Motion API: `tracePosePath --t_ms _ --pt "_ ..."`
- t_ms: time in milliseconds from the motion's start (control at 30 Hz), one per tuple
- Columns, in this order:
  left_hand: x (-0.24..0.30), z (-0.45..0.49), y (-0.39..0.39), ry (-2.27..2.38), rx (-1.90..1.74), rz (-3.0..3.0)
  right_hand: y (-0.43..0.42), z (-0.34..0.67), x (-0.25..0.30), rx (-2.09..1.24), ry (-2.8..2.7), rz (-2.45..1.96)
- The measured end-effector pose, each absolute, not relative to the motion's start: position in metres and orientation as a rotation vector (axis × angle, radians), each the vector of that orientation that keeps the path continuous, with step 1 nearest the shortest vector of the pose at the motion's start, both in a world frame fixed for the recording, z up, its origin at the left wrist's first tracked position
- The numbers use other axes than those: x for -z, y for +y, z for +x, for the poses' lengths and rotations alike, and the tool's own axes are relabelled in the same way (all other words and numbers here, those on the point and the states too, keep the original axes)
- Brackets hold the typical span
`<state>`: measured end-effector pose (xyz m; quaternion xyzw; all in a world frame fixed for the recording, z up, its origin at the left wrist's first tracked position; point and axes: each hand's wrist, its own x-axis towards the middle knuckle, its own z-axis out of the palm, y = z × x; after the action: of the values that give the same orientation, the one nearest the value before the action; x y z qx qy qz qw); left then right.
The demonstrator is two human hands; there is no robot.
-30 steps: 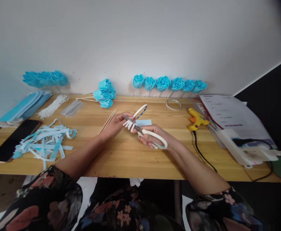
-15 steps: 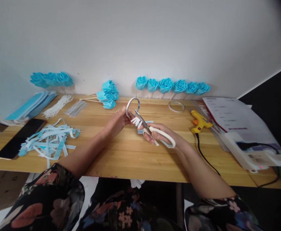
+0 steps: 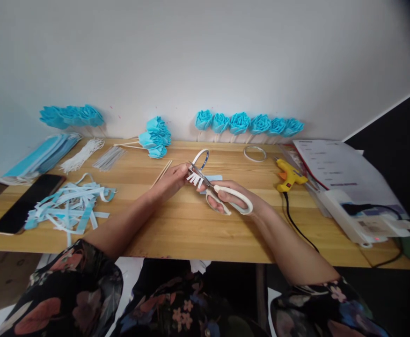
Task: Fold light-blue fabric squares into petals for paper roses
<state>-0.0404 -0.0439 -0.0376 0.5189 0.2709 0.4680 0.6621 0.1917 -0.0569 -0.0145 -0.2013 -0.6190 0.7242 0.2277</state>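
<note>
My left hand (image 3: 174, 179) pinches a narrow white strip (image 3: 204, 150) that curls up in a loop, with dark blue marks on its inner side. One part of the strip is cut into a white fringe (image 3: 195, 179) that hangs below the scissor blades. In my right hand (image 3: 238, 189) are scissors (image 3: 235, 197) with cream handles, fingers through the loops. Their blades point up and left, against the strip beside my left fingertips. Under the blades and right fingers, a light blue piece (image 3: 214, 178) lies partly hidden on the table.
Blue fabric flowers (image 3: 240, 123) lean along the wall, with more flowers (image 3: 156, 138) lying at centre. Left are face masks (image 3: 40, 157), a phone (image 3: 27, 203) and strip scraps (image 3: 71, 203). Right are a yellow glue gun (image 3: 289, 175), its cord and a power strip (image 3: 352, 217).
The curled strip has dropped lower and leans right. My left hand has shifted, and two thin sticks now show behind it. The scissor blades sit closer to my left fingertips.
</note>
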Motion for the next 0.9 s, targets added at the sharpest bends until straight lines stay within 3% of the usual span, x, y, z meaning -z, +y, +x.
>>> tracePosePath --t_ms 900 --pt "0.0414 -0.0435 -0.0413 0.573 -1.03 1.064 -0.0579 0.1897 0.0161 -1.986 -1.509 -0.56"
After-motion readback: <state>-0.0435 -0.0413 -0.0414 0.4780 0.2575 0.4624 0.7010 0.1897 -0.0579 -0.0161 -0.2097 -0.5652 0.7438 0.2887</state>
